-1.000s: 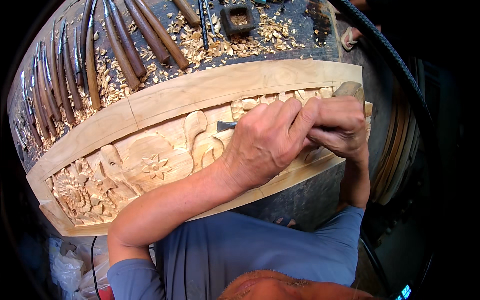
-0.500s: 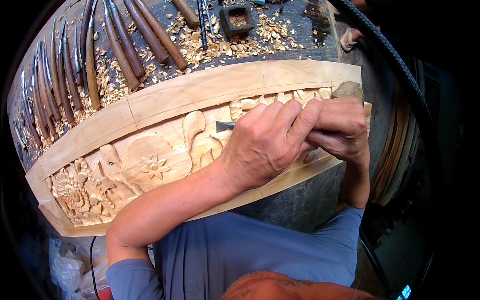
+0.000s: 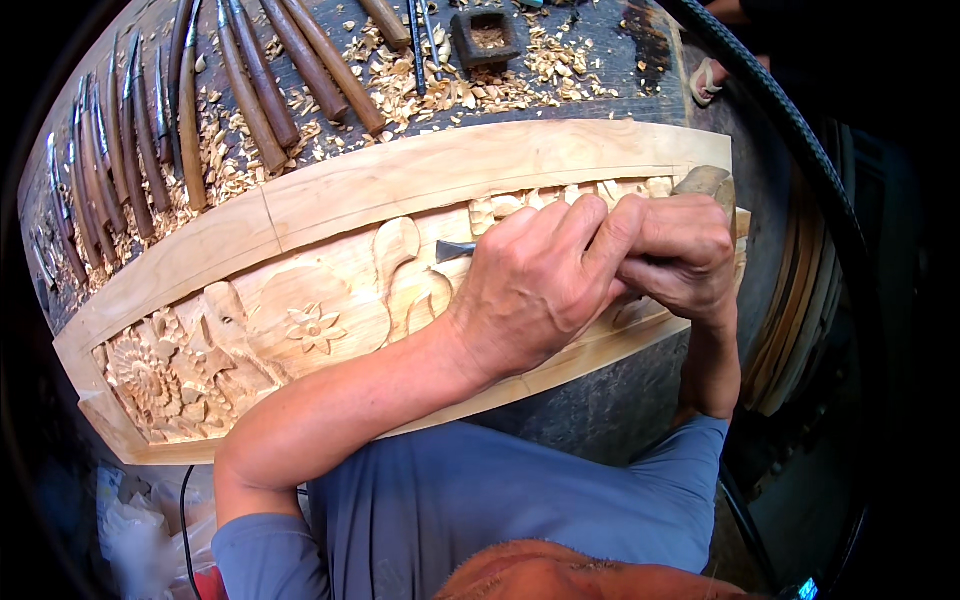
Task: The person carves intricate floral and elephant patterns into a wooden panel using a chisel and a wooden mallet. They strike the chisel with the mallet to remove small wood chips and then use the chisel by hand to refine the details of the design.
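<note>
A pale wooden panel (image 3: 410,165) with a curved upper edge lies across the bench before me. Its sunken middle bears carved relief: a small flower (image 3: 315,329), scrolling stems and a dense leafy cluster (image 3: 165,375) at the left end. My left hand (image 3: 545,270) is closed around a chisel (image 3: 455,251), whose flared metal blade points left, just right of a carved scroll. Against it, my right hand (image 3: 680,250) is closed at the rear of the tool; the handle is mostly hidden by both hands. A rounded brownish piece (image 3: 705,182) sits just beyond my right hand; its kind I cannot tell.
Several wood-handled carving tools (image 3: 250,95) lie in a row on the dark bench (image 3: 610,105) at the far left. Wood shavings (image 3: 550,65) surround a small dark square box (image 3: 485,38). A thick black cable (image 3: 790,115) arcs down the right side. Another person's foot (image 3: 707,82) shows at the far right.
The panel and bench tools appear slightly shifted to the right in the view. Both hands keep the same hold on the chisel, whose blade stays near the scroll.
</note>
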A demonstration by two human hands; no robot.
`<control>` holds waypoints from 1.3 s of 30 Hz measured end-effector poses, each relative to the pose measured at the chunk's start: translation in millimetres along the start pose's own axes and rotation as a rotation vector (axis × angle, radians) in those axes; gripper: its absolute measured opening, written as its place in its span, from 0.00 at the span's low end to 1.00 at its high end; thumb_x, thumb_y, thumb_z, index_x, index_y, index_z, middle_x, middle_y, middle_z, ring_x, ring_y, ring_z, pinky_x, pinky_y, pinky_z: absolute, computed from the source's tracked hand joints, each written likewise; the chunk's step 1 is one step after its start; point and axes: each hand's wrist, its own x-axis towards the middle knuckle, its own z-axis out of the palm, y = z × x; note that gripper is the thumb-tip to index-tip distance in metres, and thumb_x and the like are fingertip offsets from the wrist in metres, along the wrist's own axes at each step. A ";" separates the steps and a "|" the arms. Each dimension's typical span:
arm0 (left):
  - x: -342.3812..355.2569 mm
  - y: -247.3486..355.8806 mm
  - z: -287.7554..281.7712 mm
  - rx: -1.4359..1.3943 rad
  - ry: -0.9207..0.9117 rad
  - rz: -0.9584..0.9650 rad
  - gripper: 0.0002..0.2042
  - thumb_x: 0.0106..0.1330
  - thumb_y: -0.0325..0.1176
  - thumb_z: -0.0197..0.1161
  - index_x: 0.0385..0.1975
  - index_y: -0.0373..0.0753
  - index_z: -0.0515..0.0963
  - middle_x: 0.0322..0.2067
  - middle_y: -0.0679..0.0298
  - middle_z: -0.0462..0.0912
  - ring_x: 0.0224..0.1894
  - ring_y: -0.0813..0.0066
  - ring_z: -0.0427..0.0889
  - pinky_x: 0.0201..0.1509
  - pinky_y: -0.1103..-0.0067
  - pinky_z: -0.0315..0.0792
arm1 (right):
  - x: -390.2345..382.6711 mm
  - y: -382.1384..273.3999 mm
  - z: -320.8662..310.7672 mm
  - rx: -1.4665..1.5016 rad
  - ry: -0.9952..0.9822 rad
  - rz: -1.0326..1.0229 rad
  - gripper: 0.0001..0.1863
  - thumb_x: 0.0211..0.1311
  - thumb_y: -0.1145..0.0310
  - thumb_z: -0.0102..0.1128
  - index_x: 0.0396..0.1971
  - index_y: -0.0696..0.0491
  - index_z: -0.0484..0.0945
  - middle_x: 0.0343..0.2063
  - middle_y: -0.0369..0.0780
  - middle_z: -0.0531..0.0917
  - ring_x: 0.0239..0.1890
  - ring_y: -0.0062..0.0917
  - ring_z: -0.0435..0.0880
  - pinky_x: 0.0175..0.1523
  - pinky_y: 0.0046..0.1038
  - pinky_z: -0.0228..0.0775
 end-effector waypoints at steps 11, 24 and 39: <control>-2.3 0.1 -1.3 0.016 0.049 -0.043 0.38 0.53 0.39 0.80 0.68 0.36 0.78 0.40 0.58 0.84 0.37 0.62 0.89 0.39 0.70 0.82 | 5.1 -7.6 5.4 -0.024 -0.023 0.013 0.08 0.50 0.79 0.78 0.32 0.58 0.90 0.26 0.43 0.89 0.28 0.37 0.91 0.34 0.33 0.80; -2.8 -0.6 0.9 0.026 0.059 -0.010 0.41 0.49 0.37 0.81 0.69 0.37 0.77 0.38 0.61 0.84 0.36 0.63 0.88 0.37 0.70 0.81 | 3.4 -10.6 6.0 -0.031 -0.003 -0.014 0.08 0.50 0.78 0.79 0.31 0.57 0.89 0.25 0.41 0.87 0.27 0.36 0.90 0.32 0.33 0.77; -5.1 -1.3 3.1 0.093 0.067 0.055 0.39 0.56 0.41 0.76 0.69 0.31 0.76 0.40 0.60 0.80 0.29 0.67 0.81 0.32 0.71 0.75 | -8.5 -12.9 20.2 0.122 0.089 0.230 0.07 0.54 0.79 0.78 0.33 0.59 0.91 0.23 0.42 0.88 0.24 0.31 0.90 0.31 0.28 0.79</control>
